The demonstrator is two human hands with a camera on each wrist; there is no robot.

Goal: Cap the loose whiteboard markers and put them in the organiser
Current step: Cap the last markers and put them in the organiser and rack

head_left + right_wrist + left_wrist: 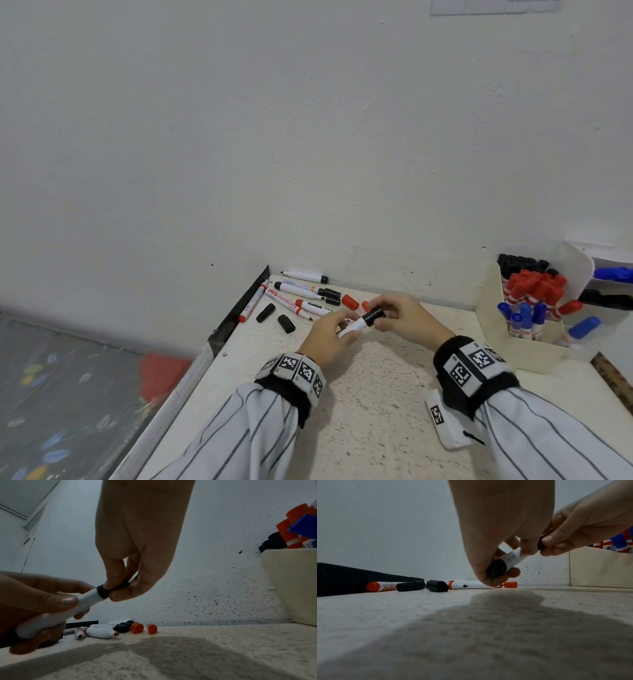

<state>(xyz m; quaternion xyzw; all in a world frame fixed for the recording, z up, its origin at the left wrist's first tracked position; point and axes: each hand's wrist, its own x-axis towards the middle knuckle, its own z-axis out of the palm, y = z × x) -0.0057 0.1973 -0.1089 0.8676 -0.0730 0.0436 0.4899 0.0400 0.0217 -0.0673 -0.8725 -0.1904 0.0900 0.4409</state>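
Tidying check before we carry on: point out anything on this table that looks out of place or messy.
Several markers lie uncapped near the wall with loose black caps and red caps scattered beside them. Dark specks dot the wall above the table edge, like ink spatter. Otherwise the organiser stands upright and full.

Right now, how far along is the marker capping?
Done: capped red, blue and black markers stand in the cream organiser. In hand: left hand grips a white-barrelled marker; right hand presses its black cap on. Left: several uncapped markers and loose caps.
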